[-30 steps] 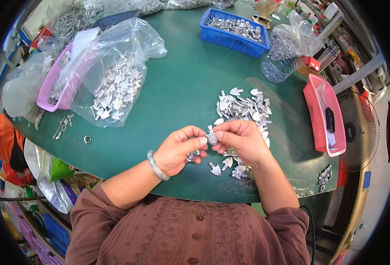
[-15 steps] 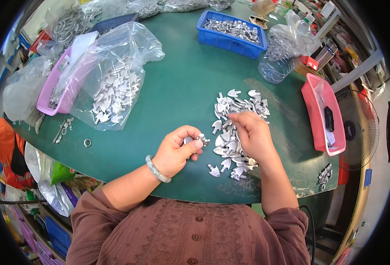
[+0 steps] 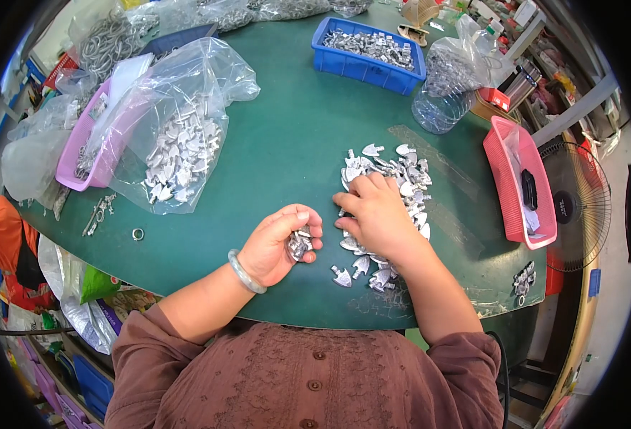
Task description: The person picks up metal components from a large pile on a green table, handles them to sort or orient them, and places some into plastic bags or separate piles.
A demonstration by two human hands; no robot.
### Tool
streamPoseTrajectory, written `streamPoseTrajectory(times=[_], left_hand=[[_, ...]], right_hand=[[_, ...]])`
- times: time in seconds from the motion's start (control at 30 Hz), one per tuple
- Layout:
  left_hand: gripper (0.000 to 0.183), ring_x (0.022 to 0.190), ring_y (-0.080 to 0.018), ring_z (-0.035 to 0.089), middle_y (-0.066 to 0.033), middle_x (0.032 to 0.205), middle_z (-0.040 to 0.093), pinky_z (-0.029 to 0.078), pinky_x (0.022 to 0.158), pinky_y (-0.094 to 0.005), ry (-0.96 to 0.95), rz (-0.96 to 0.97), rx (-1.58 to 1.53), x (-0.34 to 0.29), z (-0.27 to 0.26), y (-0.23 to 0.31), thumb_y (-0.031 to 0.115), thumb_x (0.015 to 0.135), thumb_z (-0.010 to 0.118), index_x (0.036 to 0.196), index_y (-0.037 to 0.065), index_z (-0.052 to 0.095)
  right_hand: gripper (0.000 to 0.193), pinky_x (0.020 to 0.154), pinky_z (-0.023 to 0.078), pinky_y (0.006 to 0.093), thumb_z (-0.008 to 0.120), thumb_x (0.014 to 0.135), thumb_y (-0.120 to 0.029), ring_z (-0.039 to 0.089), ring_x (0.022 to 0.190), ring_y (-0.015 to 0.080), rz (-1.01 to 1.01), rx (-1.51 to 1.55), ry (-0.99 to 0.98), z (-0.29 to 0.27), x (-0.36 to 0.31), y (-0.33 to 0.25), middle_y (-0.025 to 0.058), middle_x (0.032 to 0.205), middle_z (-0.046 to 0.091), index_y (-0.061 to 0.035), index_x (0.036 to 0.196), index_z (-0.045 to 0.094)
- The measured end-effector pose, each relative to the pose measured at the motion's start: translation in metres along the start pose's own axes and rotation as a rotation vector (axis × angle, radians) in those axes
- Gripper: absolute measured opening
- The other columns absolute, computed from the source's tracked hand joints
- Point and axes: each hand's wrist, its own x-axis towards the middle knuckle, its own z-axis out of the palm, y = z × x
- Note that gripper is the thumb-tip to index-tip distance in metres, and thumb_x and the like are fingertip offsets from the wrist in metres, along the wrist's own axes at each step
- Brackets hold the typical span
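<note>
My left hand [image 3: 278, 242], with a pale bangle at its wrist, is cupped palm up around a few small silver metal pieces [image 3: 299, 244]. Its fingers curl about them and the thumb lies along the top. To the right, my right hand [image 3: 378, 217] reaches over a pile of silver, spade-shaped metal pieces [image 3: 360, 166]. Thumb and forefinger are spread apart at the pile's left side, and I see nothing between them. The palm covers the middle of the pile. A few loose pieces [image 3: 342, 277] lie at its near end.
A clear plastic bag [image 3: 222, 68] of similar pieces lies left, by a purple basket [image 3: 65, 168]. A blue bin [image 3: 373, 70] of metal parts stands at the back. On the right are a clear jug [image 3: 437, 114], a pink basket [image 3: 498, 179] and a fan [image 3: 580, 204].
My left hand has turned palm up, and the piece between its thumb and finger now rests with others in the palm. My right hand has shifted left and spread its fingers.
</note>
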Motion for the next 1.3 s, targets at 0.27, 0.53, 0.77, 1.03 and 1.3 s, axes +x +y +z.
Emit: streamPoseTrajectory(times=[0.27,0.53,0.77,1.03,1.3], left_hand=[[0.014,0.07,-0.0159,0.055,-0.0057,0.074,0.054,0.045,0.054,-0.0256,-0.008,0.01,0.04,0.001,0.002,-0.001,0.015,0.086,0.046,0.094,0.004,0.051],[0.019,0.068,-0.0143,0.055,-0.0064,0.076,0.056,0.045,0.053,-0.0243,0.03,-0.07,0.142,0.0,0.008,-0.001,0.019,0.088,0.045,0.096,0.003,0.053],[0.036,0.065,-0.0138,0.055,-0.0064,0.076,0.057,0.045,0.053,-0.0253,-0.057,-0.177,0.118,-0.001,0.011,-0.001,0.031,0.09,0.041,0.098,-0.001,0.054],[0.017,0.069,-0.0122,0.054,-0.0049,0.079,0.054,0.044,0.053,-0.0247,-0.081,-0.167,0.083,-0.002,0.005,-0.004,0.022,0.087,0.05,0.092,0.006,0.053],[0.008,0.071,-0.0151,0.054,-0.0075,0.083,0.055,0.045,0.055,-0.0251,-0.059,-0.119,0.021,-0.003,0.007,0.001,0.008,0.081,0.05,0.089,0.007,0.05]], right_hand=[[0.011,0.074,0.039,0.0359,0.062,0.069,-0.011,0.051,0.079,0.0258,-0.017,-0.038,0.071,0.006,-0.003,0.01,0.009,0.075,0.056,-0.0055,0.078,0.062],[0.017,0.062,0.045,0.0221,0.054,0.083,-0.01,0.054,0.068,0.0073,0.492,1.058,-0.022,-0.009,-0.003,-0.002,0.0031,0.075,0.061,0.0028,0.093,0.061],[0.024,0.068,0.045,0.0227,0.053,0.083,-0.005,0.055,0.072,0.0085,0.481,1.176,-0.085,-0.012,-0.006,-0.012,0.005,0.083,0.062,0.0039,0.105,0.054],[0.034,0.078,0.043,0.0269,0.049,0.083,-0.002,0.056,0.086,0.0121,0.24,1.176,-0.097,-0.013,-0.01,-0.012,0.0064,0.09,0.063,0.0032,0.117,0.046],[0.029,0.07,0.04,0.0348,0.052,0.068,0.005,0.05,0.077,0.0257,0.017,0.115,0.105,-0.021,-0.01,0.024,0.0079,0.08,0.054,-0.0079,0.091,0.064]])
